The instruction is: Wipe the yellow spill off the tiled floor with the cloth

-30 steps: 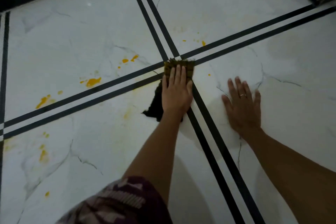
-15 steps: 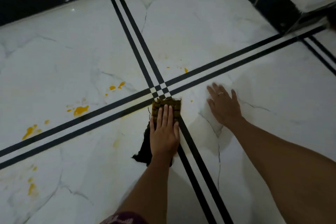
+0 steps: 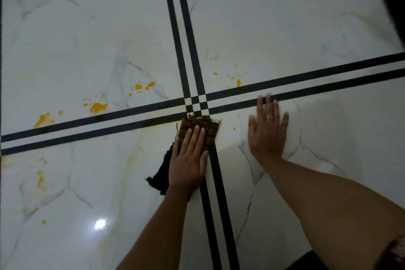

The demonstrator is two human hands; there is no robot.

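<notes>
Leftward beyond the cloth, the yellow spill is spread, nearest the left hand, by which the cloth is pressed flat; the right hand is laid flat, empty.

White marbled floor, black stripes, yellow spill, olive-black cloth.

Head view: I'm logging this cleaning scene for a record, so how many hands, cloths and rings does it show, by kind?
Hands: 2 (left hand, right hand)
Cloth: 1
Ring: 1
Total: 4
</notes>
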